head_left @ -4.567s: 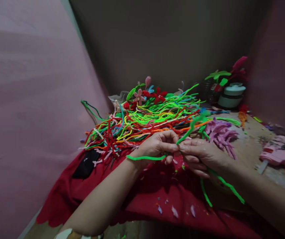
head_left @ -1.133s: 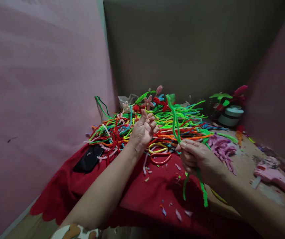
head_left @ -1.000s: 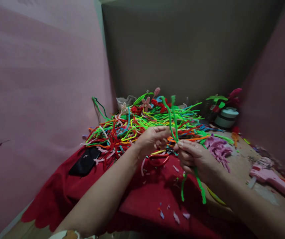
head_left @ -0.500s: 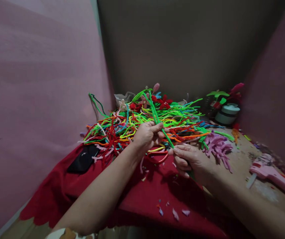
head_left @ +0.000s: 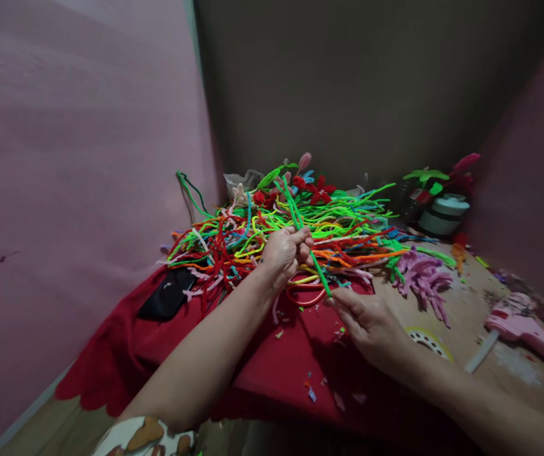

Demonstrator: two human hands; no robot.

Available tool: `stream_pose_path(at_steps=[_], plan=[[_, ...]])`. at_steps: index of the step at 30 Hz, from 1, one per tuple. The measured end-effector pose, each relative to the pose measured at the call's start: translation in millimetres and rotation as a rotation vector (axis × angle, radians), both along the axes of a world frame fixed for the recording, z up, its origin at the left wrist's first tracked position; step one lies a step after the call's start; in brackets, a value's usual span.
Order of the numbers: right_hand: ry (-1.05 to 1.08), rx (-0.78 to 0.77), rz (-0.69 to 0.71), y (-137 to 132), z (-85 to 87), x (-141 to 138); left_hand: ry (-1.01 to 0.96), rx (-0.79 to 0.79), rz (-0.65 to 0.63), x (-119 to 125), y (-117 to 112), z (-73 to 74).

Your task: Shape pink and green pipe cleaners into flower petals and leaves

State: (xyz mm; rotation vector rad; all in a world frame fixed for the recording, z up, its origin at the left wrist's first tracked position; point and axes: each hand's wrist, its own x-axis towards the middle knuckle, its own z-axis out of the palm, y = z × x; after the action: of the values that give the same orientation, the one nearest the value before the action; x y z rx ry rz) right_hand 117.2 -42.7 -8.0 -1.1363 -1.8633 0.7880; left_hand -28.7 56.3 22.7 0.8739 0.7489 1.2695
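Note:
Green pipe cleaners (head_left: 320, 271) run between my two hands, several lengths laid together and slanting from upper left to lower right. My left hand (head_left: 287, 253) is closed around their middle, thumb on top, and the free ends stick up past it. At the lower end, my right hand (head_left: 366, 320) pinches the tip between thumb and fingers. Behind my hands spreads a big pile of pipe cleaners (head_left: 347, 218) in green, red, yellow, orange and pink. Just under my left hand lie red-handled scissors (head_left: 306, 299), their blades hidden.
A black phone (head_left: 167, 294) lies on the red cloth (head_left: 272, 373) at left. To the right are a purple fuzzy bundle (head_left: 421, 282), a yellow-rimmed spool (head_left: 428, 342), a pink glue gun (head_left: 521, 320) and a lidded jar (head_left: 444, 214). Fuzzy red flowers (head_left: 320, 190) rest atop the pile.
My right hand has slid down to the lower tip of the green pipe cleaners, its fingers now more extended. The yellow-rimmed spool has come into view. The whole view has shifted slightly.

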Motion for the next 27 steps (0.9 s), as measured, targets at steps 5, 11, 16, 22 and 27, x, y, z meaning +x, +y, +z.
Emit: stream_pose_path(at_steps=[5,11,16,22,27], plan=[[0.058,-0.324,0.142,3.6,11.1,4.9,-0.041,0.086,-0.189,-3.9,-0.9,-0.9],[0.415,-0.463,0.170,19.0,13.6,11.4,-0.016,0.051,-0.206,1.8,-11.4,-0.9],[0.720,-0.606,0.279,28.9,15.4,3.5,0.030,0.071,-0.270,5.4,-17.0,-3.2],[0.870,-0.702,0.166,33.9,20.4,-1.3,0.100,0.063,-0.346,5.7,-17.0,-6.1],[0.857,-0.662,0.156,33.3,15.2,-1.6,0.115,0.079,-0.329,6.9,-19.0,-4.5]])
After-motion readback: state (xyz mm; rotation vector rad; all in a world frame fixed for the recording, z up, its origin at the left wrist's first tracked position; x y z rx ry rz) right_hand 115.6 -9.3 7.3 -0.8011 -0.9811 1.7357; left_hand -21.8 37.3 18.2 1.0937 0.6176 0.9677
